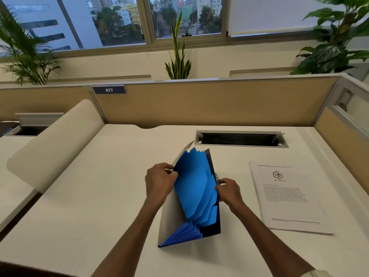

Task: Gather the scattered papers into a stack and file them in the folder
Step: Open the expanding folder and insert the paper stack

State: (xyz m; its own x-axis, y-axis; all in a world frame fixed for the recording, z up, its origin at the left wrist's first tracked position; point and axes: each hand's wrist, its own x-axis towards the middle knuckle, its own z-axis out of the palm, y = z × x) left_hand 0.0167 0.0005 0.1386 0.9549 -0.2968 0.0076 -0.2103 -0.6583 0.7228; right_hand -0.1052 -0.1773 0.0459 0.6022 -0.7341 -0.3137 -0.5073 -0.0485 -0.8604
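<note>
1. While the blue accordion folder (196, 188) stands on the white desk (95, 196) with its pockets fanned apart, both hands hold it open from either side.
2. On the folder's left side, the left hand (159, 182) curls its fingers and thumb round the pale outer cover, pinching that edge and pulling it away from the blue dividers.
3. On the folder's right side, the right hand (229, 189) grips the dark back cover, fingers curled over its edge near a small clasp; how far the fingertips reach inside cannot be told.
4. Inside the folder, the blue dividers spread in a staggered fan, and the pleated gusset shows at the folder's near bottom corner.
5. Right of the folder, and apart from it, the stack of papers (287, 198) lies flat on the desk, squared up, printed side up with a logo at the top.
6. Beyond the folder, toward the partition (219, 100), a cable slot (241, 138) is set into the desk.
7. Left of the folder stands a curved white divider panel (54, 142).
8. Past the partition, well behind the folder, a striped-leaf plant (177, 56) rises before the windows.
</note>
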